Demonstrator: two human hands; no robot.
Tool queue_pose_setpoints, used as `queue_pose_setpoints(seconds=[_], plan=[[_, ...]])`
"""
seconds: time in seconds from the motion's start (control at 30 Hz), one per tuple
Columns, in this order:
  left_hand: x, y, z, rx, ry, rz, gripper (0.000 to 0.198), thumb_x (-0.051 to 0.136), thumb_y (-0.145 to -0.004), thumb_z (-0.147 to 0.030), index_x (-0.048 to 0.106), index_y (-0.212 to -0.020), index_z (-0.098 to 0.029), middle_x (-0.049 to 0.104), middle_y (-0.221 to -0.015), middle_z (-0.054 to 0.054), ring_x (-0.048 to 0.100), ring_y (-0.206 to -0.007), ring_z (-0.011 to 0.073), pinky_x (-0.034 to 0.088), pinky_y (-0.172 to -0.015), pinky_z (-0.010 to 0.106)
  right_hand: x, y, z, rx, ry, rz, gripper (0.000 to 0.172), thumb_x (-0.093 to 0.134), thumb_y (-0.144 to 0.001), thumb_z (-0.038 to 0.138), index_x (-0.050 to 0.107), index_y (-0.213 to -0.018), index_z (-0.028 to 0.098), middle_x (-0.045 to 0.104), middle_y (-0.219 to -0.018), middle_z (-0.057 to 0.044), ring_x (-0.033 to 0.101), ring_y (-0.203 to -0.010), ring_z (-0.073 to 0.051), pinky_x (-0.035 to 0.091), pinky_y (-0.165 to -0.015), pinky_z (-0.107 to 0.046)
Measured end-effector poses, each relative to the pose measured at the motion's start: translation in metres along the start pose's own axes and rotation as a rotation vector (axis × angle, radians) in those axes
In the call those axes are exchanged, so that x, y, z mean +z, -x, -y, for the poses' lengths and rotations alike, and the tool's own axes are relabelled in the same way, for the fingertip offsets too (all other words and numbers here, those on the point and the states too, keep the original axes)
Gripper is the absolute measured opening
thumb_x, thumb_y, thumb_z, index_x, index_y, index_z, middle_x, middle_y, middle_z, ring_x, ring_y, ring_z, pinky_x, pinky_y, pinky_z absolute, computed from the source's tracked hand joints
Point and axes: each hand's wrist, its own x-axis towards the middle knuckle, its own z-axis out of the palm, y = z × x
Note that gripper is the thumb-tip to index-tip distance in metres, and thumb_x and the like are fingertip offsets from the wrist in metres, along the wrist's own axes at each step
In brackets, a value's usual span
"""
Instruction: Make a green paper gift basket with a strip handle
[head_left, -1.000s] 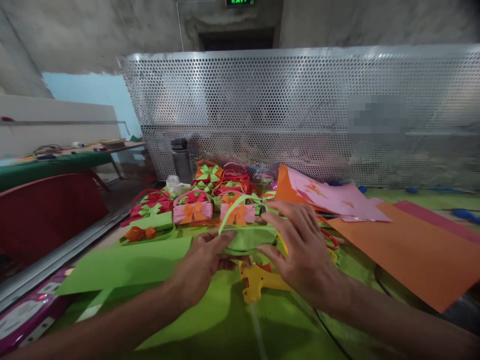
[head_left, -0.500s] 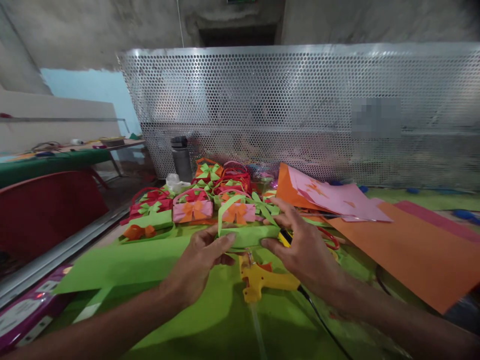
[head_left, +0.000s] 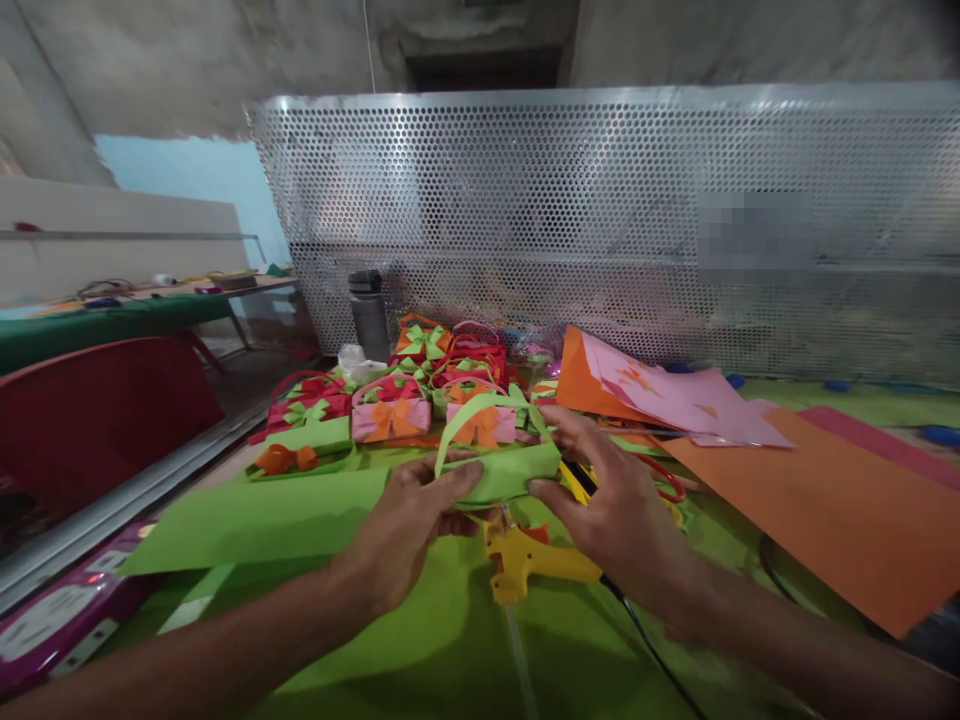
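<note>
A small green bag (head_left: 514,473) with an arched strip handle is held up in front of me. My left hand (head_left: 420,510) pinches its left end, thumb in front and fingers behind. At the other end, my right hand (head_left: 600,490) grips the bag between thumb and fingers. Just below lies a yellow glue gun (head_left: 536,562), a clear glue stick poking out of its back and a black cord running off to the right. Part of a yellow-and-black tool (head_left: 579,482) shows behind my right hand.
Finished little bags with bows (head_left: 391,418) crowd the back of the green table. A grey bottle (head_left: 368,318) stands behind them. Green sheet (head_left: 262,520) lies left, orange (head_left: 817,500) and pink (head_left: 660,385) sheets right. A purple power strip (head_left: 75,610) sits front left, a perforated metal panel (head_left: 525,200) behind.
The green bag has tilted a little, its right end higher, and its front face shows more. Both hands keep their hold. The whole view has shifted slightly.
</note>
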Motion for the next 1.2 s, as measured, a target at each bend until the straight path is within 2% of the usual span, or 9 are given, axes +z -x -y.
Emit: queue_pose_setpoints(seconds=[0.13,0.27,0.4,0.57,0.7,0.9,1.07,1.2], plan=[[-0.001,0.000,0.001,-0.018,0.023,0.021,0.022,0.067,-0.072,-0.034,0.061,-0.082,-0.015,0.067,-0.085,0.006,0.066,-0.065,0.0169,0.050,-0.057,0.026,0.002,0.004,-0.004,-0.144,0.122,-0.073,0.041,0.055,-0.075,0.012,0.043,-0.114,0.017,0.043,-0.130,-0.015,0.043,-0.120,-0.025,0.044,-0.092,-0.042],[-0.001,0.000,0.003,0.000,0.032,0.022,0.020,0.068,-0.072,-0.031,0.061,-0.083,-0.016,0.067,-0.085,0.005,0.066,-0.066,0.0165,0.051,-0.058,0.026,0.002,0.005,-0.003,-0.192,0.200,-0.030,0.029,0.051,-0.078,0.012,0.051,-0.106,0.019,0.036,-0.134,-0.015,0.039,-0.122,-0.027,0.043,-0.091,-0.046],[-0.001,0.001,0.005,0.025,0.062,0.040,0.018,0.067,-0.073,-0.029,0.063,-0.086,-0.017,0.067,-0.089,0.004,0.066,-0.068,0.0160,0.052,-0.061,0.027,0.001,0.002,-0.002,-0.077,0.196,0.045,0.039,0.051,-0.078,0.015,0.051,-0.117,0.020,0.039,-0.134,-0.014,0.041,-0.121,-0.028,0.043,-0.090,-0.048],[0.000,0.001,0.007,0.060,0.090,0.049,0.017,0.067,-0.073,-0.027,0.064,-0.087,-0.017,0.066,-0.089,0.004,0.064,-0.068,0.0146,0.052,-0.062,0.028,0.001,0.000,-0.003,0.032,0.005,0.094,0.044,0.055,-0.075,0.017,0.053,-0.118,0.022,0.050,-0.126,-0.009,0.046,-0.118,-0.024,0.040,-0.095,-0.043],[0.000,0.002,0.008,0.008,0.119,0.063,0.021,0.069,-0.071,-0.027,0.064,-0.088,-0.016,0.066,-0.085,0.005,0.064,-0.066,0.0145,0.051,-0.063,0.028,0.004,0.002,-0.002,-0.034,-0.042,0.086,0.036,0.051,-0.076,0.013,0.061,-0.110,0.021,0.060,-0.115,-0.008,0.051,-0.113,-0.021,0.040,-0.096,-0.039],[0.004,0.002,0.006,-0.128,0.198,0.030,0.020,0.070,-0.069,-0.029,0.062,-0.083,-0.017,0.065,-0.078,0.002,0.064,-0.060,0.0156,0.049,-0.056,0.027,0.005,0.003,0.003,-0.058,-0.085,0.046,0.031,0.051,-0.074,0.009,0.068,-0.096,0.021,0.061,-0.111,-0.010,0.060,-0.098,-0.021,0.051,-0.081,-0.034],[0.003,-0.001,0.006,-0.129,0.283,-0.009,0.014,0.072,-0.067,-0.021,0.064,-0.078,-0.016,0.065,-0.081,0.002,0.064,-0.066,0.0161,0.052,-0.059,0.028,0.009,0.008,-0.003,-0.140,-0.060,0.058,0.032,0.049,-0.080,0.011,0.066,-0.103,0.026,0.055,-0.119,-0.008,0.058,-0.103,-0.019,0.051,-0.079,-0.033],[0.000,-0.001,0.005,-0.149,0.297,0.028,0.010,0.069,-0.069,-0.020,0.064,-0.075,-0.014,0.066,-0.079,0.003,0.063,-0.063,0.0158,0.054,-0.060,0.030,0.011,0.012,-0.010,-0.236,0.036,0.058,0.030,0.050,-0.082,0.012,0.065,-0.105,0.023,0.052,-0.123,-0.013,0.055,-0.107,-0.023,0.051,-0.079,-0.036]])
